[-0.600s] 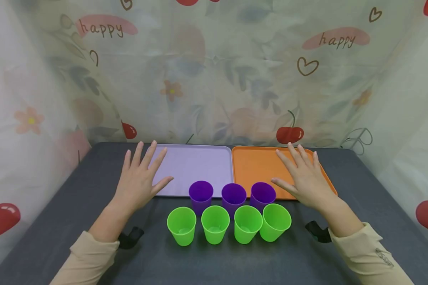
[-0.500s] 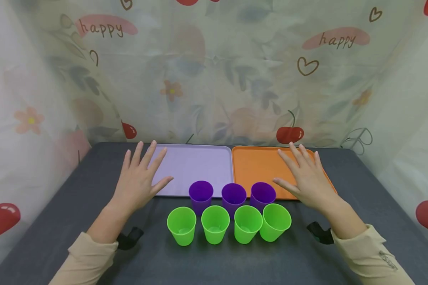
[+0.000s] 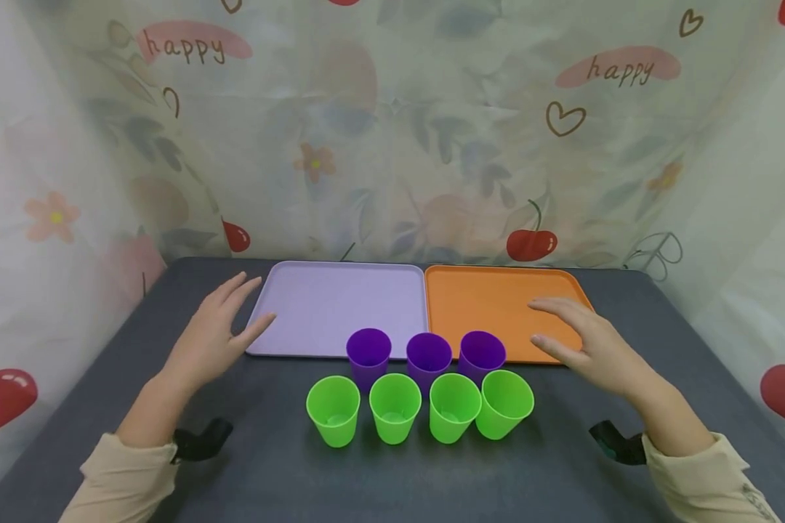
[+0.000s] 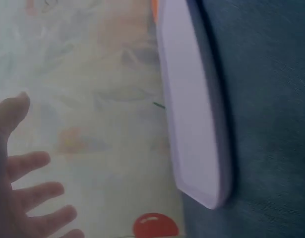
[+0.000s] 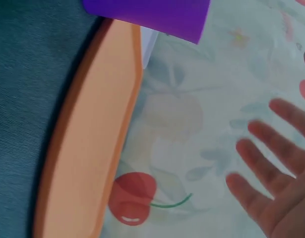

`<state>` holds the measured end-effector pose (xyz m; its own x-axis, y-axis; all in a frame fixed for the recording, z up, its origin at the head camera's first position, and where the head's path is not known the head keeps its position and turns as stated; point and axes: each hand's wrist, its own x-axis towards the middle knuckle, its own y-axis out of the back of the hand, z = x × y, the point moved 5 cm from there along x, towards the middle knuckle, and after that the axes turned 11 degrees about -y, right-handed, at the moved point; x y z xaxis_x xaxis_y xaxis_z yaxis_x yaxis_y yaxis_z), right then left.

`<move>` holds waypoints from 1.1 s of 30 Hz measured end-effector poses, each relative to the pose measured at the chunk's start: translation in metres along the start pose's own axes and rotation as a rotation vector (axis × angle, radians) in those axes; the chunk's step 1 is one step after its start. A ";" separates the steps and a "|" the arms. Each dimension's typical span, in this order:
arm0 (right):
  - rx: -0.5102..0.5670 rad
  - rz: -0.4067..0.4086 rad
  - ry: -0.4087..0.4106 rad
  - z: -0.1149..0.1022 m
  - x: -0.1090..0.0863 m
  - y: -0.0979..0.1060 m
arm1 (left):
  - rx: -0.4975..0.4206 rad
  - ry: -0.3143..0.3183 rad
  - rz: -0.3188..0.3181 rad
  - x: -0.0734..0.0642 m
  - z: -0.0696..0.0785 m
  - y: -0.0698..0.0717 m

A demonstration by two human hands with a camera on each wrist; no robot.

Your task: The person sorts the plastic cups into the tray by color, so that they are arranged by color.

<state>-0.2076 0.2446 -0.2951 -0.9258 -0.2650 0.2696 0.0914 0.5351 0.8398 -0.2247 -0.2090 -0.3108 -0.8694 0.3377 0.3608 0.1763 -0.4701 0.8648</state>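
My left hand [image 3: 206,338] is held in the air left of the lavender tray [image 3: 347,305], fingers extended and thumb apart. Over the right part of the orange tray [image 3: 484,305] is my right hand [image 3: 595,349], also with fingers spread and nothing in them. In front of the trays three purple cups [image 3: 369,356] stand in a row, mouths up. Nearer to me is a row of several lime green cups [image 3: 333,410]; the rightmost green cup [image 3: 506,403] leans slightly. The right wrist view catches part of a purple cup [image 5: 152,15] beside the orange tray.
The two trays lie side by side at the back of the dark grey table [image 3: 392,483]. A printed curtain [image 3: 392,145] hangs behind and at both sides. Thin cables [image 3: 657,250] lie at the back right corner. Each wrist wears a black strap mount [image 3: 203,441].
Both hands have drawn apart and back towards me, the left one to the left, the right one to the right. Their fingers are less splayed. The cups and trays stay put.
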 end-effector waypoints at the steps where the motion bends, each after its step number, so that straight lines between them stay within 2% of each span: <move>1: 0.008 -0.003 0.010 0.002 -0.002 -0.002 | -0.017 0.018 -0.019 -0.002 -0.004 -0.002; 6: 0.097 -0.068 0.040 0.014 -0.008 -0.012 | -0.099 0.083 -0.101 -0.010 -0.024 -0.013; 11: 0.196 -0.185 0.059 0.020 -0.015 -0.024 | -0.174 0.106 -0.124 -0.014 -0.041 -0.026; 17: 0.225 -0.268 0.140 0.018 -0.020 -0.033 | -0.224 0.139 -0.156 -0.013 -0.061 -0.040; 25: 0.313 -0.388 0.162 0.018 -0.022 -0.042 | -0.237 0.160 -0.206 -0.012 -0.073 -0.054; 33: 0.308 -0.384 0.206 0.012 -0.022 -0.046 | -0.233 0.177 -0.216 -0.012 -0.078 -0.059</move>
<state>-0.1957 0.2356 -0.3460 -0.7774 -0.6236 0.0826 -0.3810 0.5713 0.7270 -0.2609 -0.2494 -0.3933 -0.9452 0.3123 0.0948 -0.1120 -0.5834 0.8044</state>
